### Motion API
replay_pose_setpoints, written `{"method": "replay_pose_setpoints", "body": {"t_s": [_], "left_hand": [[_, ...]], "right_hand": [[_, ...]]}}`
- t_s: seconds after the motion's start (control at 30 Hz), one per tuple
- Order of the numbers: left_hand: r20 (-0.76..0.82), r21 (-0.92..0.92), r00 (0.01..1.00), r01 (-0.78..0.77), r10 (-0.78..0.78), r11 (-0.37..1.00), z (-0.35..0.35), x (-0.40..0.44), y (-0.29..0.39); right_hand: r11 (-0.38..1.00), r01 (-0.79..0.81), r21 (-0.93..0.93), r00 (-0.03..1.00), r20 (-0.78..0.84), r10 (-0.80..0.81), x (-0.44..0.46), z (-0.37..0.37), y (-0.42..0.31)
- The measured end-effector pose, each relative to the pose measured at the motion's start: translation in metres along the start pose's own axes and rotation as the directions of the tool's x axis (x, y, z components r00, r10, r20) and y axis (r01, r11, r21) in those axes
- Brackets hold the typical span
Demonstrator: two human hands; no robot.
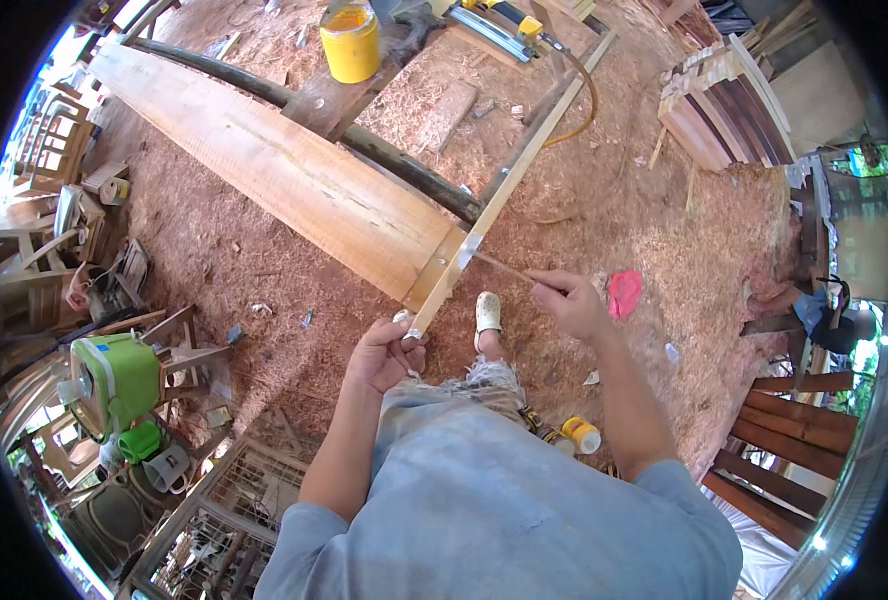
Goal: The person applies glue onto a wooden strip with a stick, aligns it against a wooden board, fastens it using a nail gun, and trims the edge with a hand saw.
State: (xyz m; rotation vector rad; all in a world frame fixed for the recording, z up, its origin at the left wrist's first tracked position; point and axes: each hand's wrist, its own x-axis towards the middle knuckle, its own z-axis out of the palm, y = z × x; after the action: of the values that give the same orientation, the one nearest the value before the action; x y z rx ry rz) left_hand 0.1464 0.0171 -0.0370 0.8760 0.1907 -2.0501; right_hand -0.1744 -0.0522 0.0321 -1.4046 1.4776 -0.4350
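A long, narrow wooden strip [534, 150] runs away from me across the end of a wide, pale plank [304, 170]. My left hand [386, 352] is closed at the strip's near end, with something small and white by its fingers. In my right hand [569, 303] is a thin brown stick [504, 266], pinched between the fingers. The stick's far tip meets the strip at a whitish patch, near the plank's end. Whether that tip carries bristles or a blade is too small to tell.
A yellow bucket [350, 42] stands on a board beyond the plank. A yellow power tool [509, 18] with a hose lies farther right. Shavings cover the floor, with a pink scrap [624, 294]. Stacked boards [729, 110] rise at right; a green container [114, 380] sits left.
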Motion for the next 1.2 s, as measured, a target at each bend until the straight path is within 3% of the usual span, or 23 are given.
{"method": "replay_pose_setpoints", "body": {"t_s": [0.03,0.07,0.13,0.27,0.33,0.37,0.43,0.57,0.63,0.77,0.87,0.93,0.97,1.03,1.1,1.17,1.2], "left_hand": [[0.000,-0.001,1.000,-0.002,0.002,1.000,-0.001,0.000,0.000],[0.031,-0.010,0.999,0.006,-0.006,1.000,-0.003,0.001,-0.001],[0.062,-0.021,0.998,0.015,-0.013,1.000,-0.007,0.002,-0.001],[0.065,-0.047,0.998,0.015,-0.012,0.999,-0.008,0.004,-0.003],[0.038,-0.032,0.999,-0.007,0.008,0.999,-0.007,0.005,-0.004],[0.042,-0.042,0.999,0.006,-0.004,0.999,-0.008,0.005,-0.004],[0.047,-0.053,0.999,0.018,-0.016,0.998,-0.010,0.005,-0.004],[0.102,-0.069,0.995,0.023,-0.016,0.997,-0.016,0.008,-0.005],[0.140,-0.088,0.990,0.027,-0.014,0.996,-0.019,0.009,-0.006],[0.130,-0.095,0.991,0.044,-0.031,0.995,-0.024,0.011,-0.007],[0.156,-0.104,0.987,0.063,-0.046,0.993,-0.032,0.017,-0.010],[0.184,-0.103,0.982,0.069,-0.049,0.992,-0.031,0.017,-0.008],[0.131,-0.097,0.990,0.056,-0.043,0.994,-0.030,0.016,-0.008],[0.082,-0.087,0.996,0.047,-0.040,0.995,-0.024,0.013,-0.006],[0.040,-0.067,0.998,0.041,-0.038,0.997,-0.018,0.009,-0.005],[0.095,-0.070,0.995,0.039,-0.032,0.997,-0.015,0.007,-0.004],[0.144,-0.076,0.989,0.033,-0.022,0.997,-0.014,0.007,-0.003]], "right_hand": [[0.989,-0.038,0.144,0.995,-0.085,0.051,0.002,0.004,0.006],[0.989,-0.037,0.144,0.995,-0.084,0.050,0.006,0.006,0.014],[0.992,0.049,0.113,0.990,-0.136,-0.033,0.011,0.010,0.022],[0.999,0.033,-0.026,0.992,-0.121,-0.036,0.005,0.006,0.022],[0.981,0.148,-0.127,0.985,0.109,-0.135,-0.002,-0.005,0.013],[0.981,0.147,-0.127,0.985,0.112,-0.133,-0.003,-0.004,0.010],[1.000,0.021,0.011,0.995,-0.102,-0.020,0.001,-0.003,0.004],[1.000,0.029,0.008,0.984,-0.176,-0.027,0.006,0.002,0.010],[0.992,0.030,-0.122,0.997,-0.062,-0.038,-0.003,0.005,0.000],[0.988,0.068,-0.141,0.991,0.127,-0.050,-0.013,0.005,-0.004],[0.972,0.143,-0.188,0.988,-0.025,-0.150,-0.017,0.006,-0.021],[0.848,0.257,-0.463,0.937,-0.097,-0.337,-0.017,0.005,-0.032],[0.848,0.255,-0.464,0.935,-0.104,-0.338,-0.015,0.005,-0.034],[0.721,0.269,-0.638,0.861,-0.176,-0.477,-0.010,0.006,-0.039],[0.737,0.201,-0.645,0.858,-0.247,-0.450,0.006,0.004,-0.030],[0.747,0.142,-0.649,0.847,-0.310,-0.431,0.017,0.004,-0.015],[0.856,0.112,-0.504,0.868,-0.370,-0.332,0.021,0.003,-0.012]]}}
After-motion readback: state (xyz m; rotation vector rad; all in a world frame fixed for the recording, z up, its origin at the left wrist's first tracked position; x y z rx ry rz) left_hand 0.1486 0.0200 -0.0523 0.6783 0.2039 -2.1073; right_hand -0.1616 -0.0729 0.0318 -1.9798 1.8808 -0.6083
